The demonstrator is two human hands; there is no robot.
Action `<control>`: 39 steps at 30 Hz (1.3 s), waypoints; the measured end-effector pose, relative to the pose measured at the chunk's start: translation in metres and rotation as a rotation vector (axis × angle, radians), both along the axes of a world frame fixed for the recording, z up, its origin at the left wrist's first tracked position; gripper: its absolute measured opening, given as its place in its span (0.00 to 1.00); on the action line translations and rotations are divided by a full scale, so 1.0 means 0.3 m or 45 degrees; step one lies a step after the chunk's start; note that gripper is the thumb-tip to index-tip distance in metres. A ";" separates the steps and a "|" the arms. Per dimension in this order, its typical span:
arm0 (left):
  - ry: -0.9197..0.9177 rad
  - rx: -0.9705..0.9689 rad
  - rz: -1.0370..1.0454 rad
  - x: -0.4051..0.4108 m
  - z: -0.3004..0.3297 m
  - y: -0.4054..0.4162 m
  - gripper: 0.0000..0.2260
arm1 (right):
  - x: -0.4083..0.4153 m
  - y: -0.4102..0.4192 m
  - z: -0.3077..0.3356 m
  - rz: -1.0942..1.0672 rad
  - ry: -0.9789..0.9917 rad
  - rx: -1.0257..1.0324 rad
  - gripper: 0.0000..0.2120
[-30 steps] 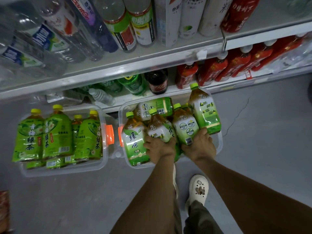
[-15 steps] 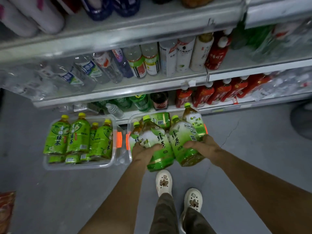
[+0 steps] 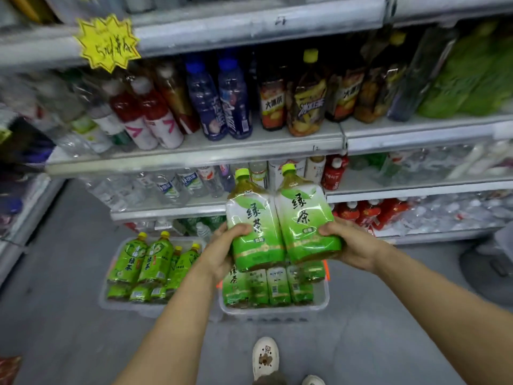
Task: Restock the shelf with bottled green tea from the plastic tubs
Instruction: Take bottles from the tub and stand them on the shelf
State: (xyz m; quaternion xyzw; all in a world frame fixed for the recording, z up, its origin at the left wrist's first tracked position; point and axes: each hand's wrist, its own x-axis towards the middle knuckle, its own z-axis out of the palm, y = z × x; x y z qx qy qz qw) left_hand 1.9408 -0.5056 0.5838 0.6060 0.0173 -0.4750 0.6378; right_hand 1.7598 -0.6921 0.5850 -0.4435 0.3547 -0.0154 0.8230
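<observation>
Two large green tea bottles are held side by side, upright, in front of the shelves. My left hand (image 3: pixel 222 251) grips the left bottle (image 3: pixel 254 226) low on its label. My right hand (image 3: pixel 352 243) grips the right bottle (image 3: pixel 304 218) from the other side. Directly below them on the floor, a clear plastic tub (image 3: pixel 277 308) holds several more green tea bottles. To its left, a second clear tub (image 3: pixel 122 304) is filled with several greener-labelled tea bottles.
Metal shelves (image 3: pixel 194 154) rise ahead, packed with water, red drinks, blue bottles and dark tea bottles. A yellow starburst price tag (image 3: pixel 107 43) hangs at upper left. The grey floor (image 3: pixel 69 315) surrounds the tubs, and my white shoe (image 3: pixel 265 357) stands below.
Both hands have lifted the two bottles up out of the right tub to chest height. The view has tilted upward, showing higher shelves.
</observation>
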 end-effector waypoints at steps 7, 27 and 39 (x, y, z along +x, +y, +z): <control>-0.100 -0.136 0.073 -0.022 0.287 -0.024 0.52 | 0.052 0.000 0.278 -0.042 -0.099 -0.180 0.32; -0.770 -0.641 0.176 0.429 1.094 -0.057 0.21 | 0.513 -0.022 1.074 -0.372 -0.754 -0.716 0.39; -0.923 -0.883 0.224 0.846 1.437 -0.075 0.29 | 0.918 -0.015 1.542 -0.637 -0.960 -1.068 0.52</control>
